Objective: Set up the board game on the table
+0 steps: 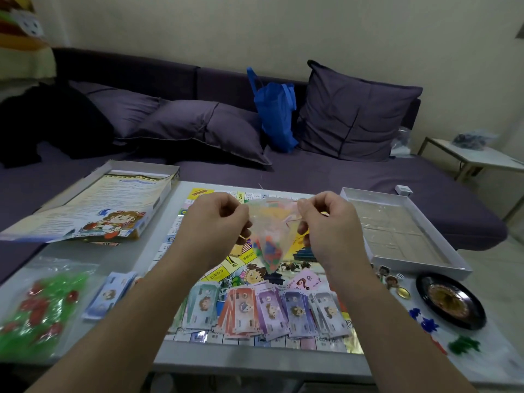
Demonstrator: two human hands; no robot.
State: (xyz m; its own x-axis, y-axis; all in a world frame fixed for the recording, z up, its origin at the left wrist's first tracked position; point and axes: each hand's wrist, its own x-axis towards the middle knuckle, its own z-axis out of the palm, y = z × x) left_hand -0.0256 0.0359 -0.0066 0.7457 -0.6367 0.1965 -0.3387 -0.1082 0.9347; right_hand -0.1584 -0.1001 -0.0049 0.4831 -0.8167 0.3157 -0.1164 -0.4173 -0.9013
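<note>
A small clear plastic bag (269, 236) of coloured pieces hangs above the game board (198, 265). My left hand (218, 219) pinches its left top edge and my right hand (326, 219) pinches its right top edge, both raised over the board's middle. Fanned stacks of play money (283, 310) lie along the board's near edge, and a pink question-mark card (304, 282) rests just behind them. The board lies flat on the white table (249, 358).
A box lid (119, 171) holding a rule sheet (93, 205) sits far left. The open box tray (402, 236) stands on the right, a black roulette wheel (450, 302) and loose tokens (428, 324) nearer. A bag of green and red pieces (42, 304) lies near left. Sofa behind.
</note>
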